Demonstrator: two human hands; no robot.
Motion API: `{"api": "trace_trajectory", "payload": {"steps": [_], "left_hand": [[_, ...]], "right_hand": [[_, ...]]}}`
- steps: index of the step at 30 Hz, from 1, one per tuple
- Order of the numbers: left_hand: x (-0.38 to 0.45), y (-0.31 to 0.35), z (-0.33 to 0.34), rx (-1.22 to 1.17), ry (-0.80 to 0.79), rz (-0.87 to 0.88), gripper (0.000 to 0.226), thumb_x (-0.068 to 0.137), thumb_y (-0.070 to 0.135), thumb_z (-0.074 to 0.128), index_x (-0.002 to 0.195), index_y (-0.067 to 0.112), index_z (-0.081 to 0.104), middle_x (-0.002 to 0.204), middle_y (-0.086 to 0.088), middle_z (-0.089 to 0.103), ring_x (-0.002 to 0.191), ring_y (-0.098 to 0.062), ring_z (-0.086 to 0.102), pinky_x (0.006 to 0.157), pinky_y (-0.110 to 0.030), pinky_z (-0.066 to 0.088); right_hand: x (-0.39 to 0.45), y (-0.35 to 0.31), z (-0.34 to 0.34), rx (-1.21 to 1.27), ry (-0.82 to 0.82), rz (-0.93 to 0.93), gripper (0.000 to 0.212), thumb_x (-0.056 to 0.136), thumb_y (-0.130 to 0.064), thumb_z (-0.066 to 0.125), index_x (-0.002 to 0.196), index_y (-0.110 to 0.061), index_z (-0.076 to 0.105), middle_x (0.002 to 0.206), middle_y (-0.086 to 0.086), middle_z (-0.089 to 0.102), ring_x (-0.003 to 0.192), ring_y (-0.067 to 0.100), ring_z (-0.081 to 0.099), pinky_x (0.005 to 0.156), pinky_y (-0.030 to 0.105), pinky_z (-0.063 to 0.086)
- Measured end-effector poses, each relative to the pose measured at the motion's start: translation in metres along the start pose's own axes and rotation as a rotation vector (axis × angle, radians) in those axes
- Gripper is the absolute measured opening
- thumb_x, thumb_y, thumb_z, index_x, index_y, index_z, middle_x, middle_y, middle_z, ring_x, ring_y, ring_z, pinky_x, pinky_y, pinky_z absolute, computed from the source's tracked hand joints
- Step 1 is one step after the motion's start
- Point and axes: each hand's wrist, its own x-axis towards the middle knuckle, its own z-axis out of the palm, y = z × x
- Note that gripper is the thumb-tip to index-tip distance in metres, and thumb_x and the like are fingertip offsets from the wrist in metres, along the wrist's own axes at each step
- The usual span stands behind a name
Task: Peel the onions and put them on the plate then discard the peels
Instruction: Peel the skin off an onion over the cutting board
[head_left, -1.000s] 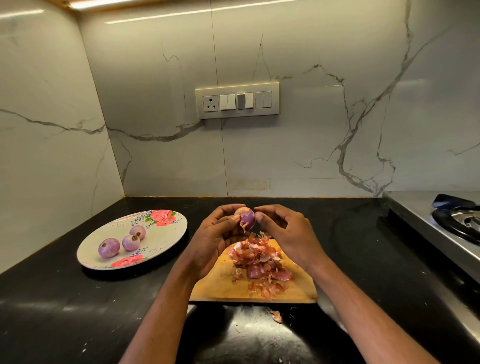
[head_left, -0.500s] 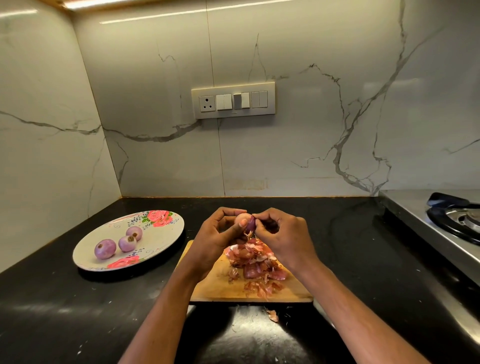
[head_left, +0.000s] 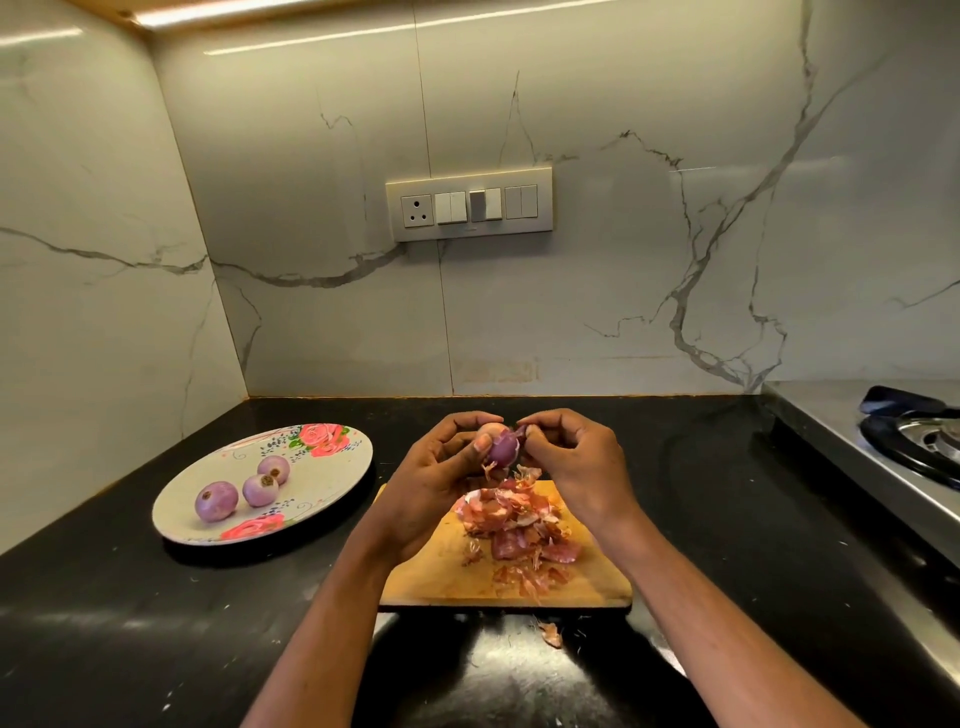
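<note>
A: Obs. 1, occlusion. The left hand (head_left: 434, 475) covers the left side of the onion (head_left: 501, 446); the cutting board (head_left: 441, 571) is partly hidden under both forearms. The stove (head_left: 914, 441) is cut off at the right edge.

B: Grip?

A: Left hand's fingers curl round the onion, thumb on its front. Right hand (head_left: 576, 462) pinches a flap of skin at the onion's upper right. Onion held between both hands, above the far end of the board and the peels (head_left: 519, 525).

B: Rest of the task items?

A: Three peeled onions (head_left: 249, 488) lie on the plate (head_left: 332, 467), left of the board on the bench (head_left: 104, 623). One scrap (head_left: 550, 634) lies off the board.

B: Versus 0.5 s ago?

A: More purple surface shows; the right hand's fingertips sit higher on the onion.
</note>
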Motion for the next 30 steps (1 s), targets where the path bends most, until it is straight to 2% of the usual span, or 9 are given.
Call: {"api": "trace_trajectory", "payload": {"steps": [2, 4, 7, 10, 14, 17, 19, 24, 30], "left_hand": [[-0.001, 0.001, -0.001, -0.036, -0.012, -0.014, 0.032, 0.093, 0.019, 0.059, 0.125, 0.015, 0.062, 0.120, -0.012, 0.067, 0.099, -0.026, 0.068, 0.080, -0.032, 0.058], [-0.001, 0.002, -0.002, -0.055, -0.002, -0.024, 0.033, 0.093, 0.020, 0.058, 0.125, 0.014, 0.061, 0.119, -0.012, 0.068, 0.099, -0.032, 0.069, 0.078, -0.033, 0.060], [0.001, 0.000, -0.002, -0.054, 0.040, -0.028, 0.034, 0.092, 0.021, 0.059, 0.126, 0.013, 0.057, 0.117, -0.015, 0.069, 0.100, -0.037, 0.071, 0.077, -0.036, 0.061], [0.002, 0.000, -0.002, -0.053, 0.096, -0.022, 0.032, 0.095, 0.018, 0.059, 0.125, 0.013, 0.054, 0.113, -0.015, 0.070, 0.095, -0.031, 0.073, 0.073, -0.031, 0.060], [0.003, -0.003, -0.005, 0.013, 0.139, -0.048, 0.029, 0.099, 0.025, 0.054, 0.126, 0.015, 0.060, 0.114, -0.011, 0.070, 0.094, -0.022, 0.074, 0.073, -0.027, 0.059], [0.005, -0.006, -0.003, 0.116, 0.115, -0.048, 0.029, 0.101, 0.028, 0.049, 0.125, 0.018, 0.064, 0.115, -0.007, 0.071, 0.093, -0.014, 0.073, 0.074, -0.024, 0.057], [0.005, -0.007, -0.001, 0.164, 0.104, -0.034, 0.030, 0.101, 0.029, 0.049, 0.125, 0.020, 0.065, 0.111, -0.003, 0.072, 0.089, -0.009, 0.072, 0.073, -0.021, 0.055], [0.004, -0.005, 0.001, 0.208, 0.105, -0.007, 0.039, 0.090, 0.038, 0.055, 0.125, 0.024, 0.066, 0.113, 0.001, 0.073, 0.099, -0.014, 0.071, 0.078, -0.024, 0.055], [0.004, -0.006, 0.001, 0.262, 0.121, 0.005, 0.034, 0.093, 0.035, 0.056, 0.121, 0.023, 0.069, 0.111, 0.000, 0.072, 0.089, -0.011, 0.068, 0.072, -0.021, 0.054]], "right_hand": [[0.003, 0.004, -0.004, -0.011, 0.048, 0.041, 0.010, 0.095, -0.015, 0.067, 0.099, -0.019, 0.075, 0.092, -0.002, 0.074, 0.090, 0.014, 0.071, 0.078, 0.029, 0.062], [0.007, 0.011, -0.013, -0.181, 0.038, 0.006, 0.011, 0.096, -0.018, 0.066, 0.104, -0.022, 0.073, 0.093, -0.006, 0.074, 0.087, 0.010, 0.071, 0.078, 0.031, 0.062], [0.006, 0.012, -0.019, -0.392, -0.167, -0.015, 0.013, 0.098, -0.025, 0.065, 0.106, -0.031, 0.073, 0.095, -0.015, 0.072, 0.089, 0.004, 0.068, 0.077, 0.021, 0.058], [0.001, 0.007, -0.011, -0.489, -0.295, -0.072, 0.016, 0.097, -0.032, 0.065, 0.110, -0.030, 0.074, 0.102, -0.015, 0.069, 0.097, -0.001, 0.062, 0.080, 0.013, 0.047], [-0.002, -0.002, -0.004, -0.386, -0.187, -0.211, 0.028, 0.092, -0.041, 0.068, 0.119, -0.032, 0.070, 0.107, -0.019, 0.068, 0.099, -0.007, 0.062, 0.078, 0.005, 0.048], [-0.004, -0.005, -0.003, -0.328, -0.183, -0.280, 0.036, 0.085, -0.046, 0.073, 0.118, -0.032, 0.071, 0.106, -0.020, 0.071, 0.099, -0.007, 0.064, 0.081, 0.009, 0.052], [-0.005, -0.004, -0.002, -0.361, -0.167, -0.322, 0.034, 0.084, -0.042, 0.075, 0.115, -0.029, 0.074, 0.106, -0.017, 0.072, 0.097, -0.005, 0.065, 0.082, 0.011, 0.054], [-0.004, -0.002, -0.004, -0.381, -0.117, -0.386, 0.026, 0.087, -0.032, 0.075, 0.111, -0.022, 0.077, 0.100, -0.013, 0.074, 0.095, -0.006, 0.065, 0.076, 0.007, 0.051], [-0.007, -0.002, -0.001, -0.433, -0.105, -0.436, 0.009, 0.090, -0.019, 0.074, 0.099, -0.018, 0.075, 0.088, -0.009, 0.072, 0.087, -0.002, 0.066, 0.070, 0.009, 0.052]]}}
